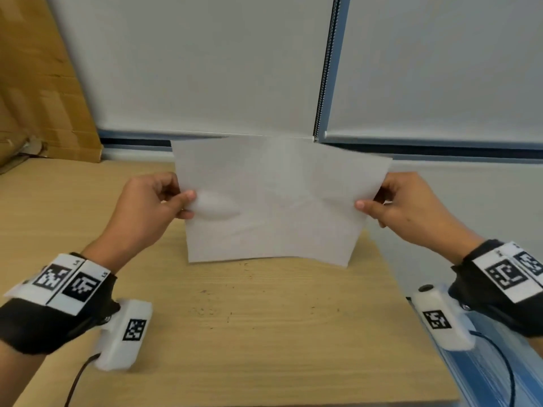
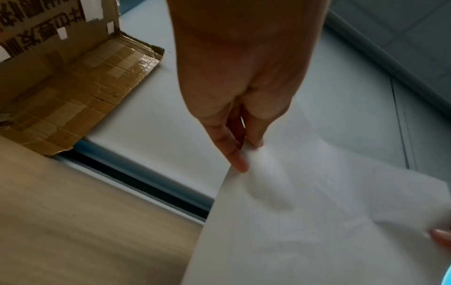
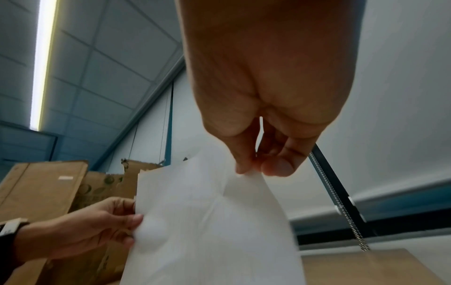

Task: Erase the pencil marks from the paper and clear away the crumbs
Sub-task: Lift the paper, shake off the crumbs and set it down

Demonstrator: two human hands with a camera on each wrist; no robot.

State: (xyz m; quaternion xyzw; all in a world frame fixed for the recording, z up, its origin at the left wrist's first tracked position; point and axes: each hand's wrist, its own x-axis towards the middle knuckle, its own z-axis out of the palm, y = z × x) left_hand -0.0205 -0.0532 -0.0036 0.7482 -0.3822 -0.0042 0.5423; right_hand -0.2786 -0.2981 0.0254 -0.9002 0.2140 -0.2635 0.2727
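Note:
A white sheet of paper is held up nearly upright above the wooden table, its lower edge close to the tabletop. My left hand pinches its left edge between thumb and fingers. My right hand pinches the right edge the same way. The left wrist view shows my left hand pinching the paper; the right wrist view shows my right hand on the paper. Small dark crumbs are scattered on the table in front of the sheet. No pencil marks are clear on the paper.
A flattened cardboard box leans at the back left. Grey roller blinds with a bead chain hang behind the table. The table's right edge drops off beside a blue surface.

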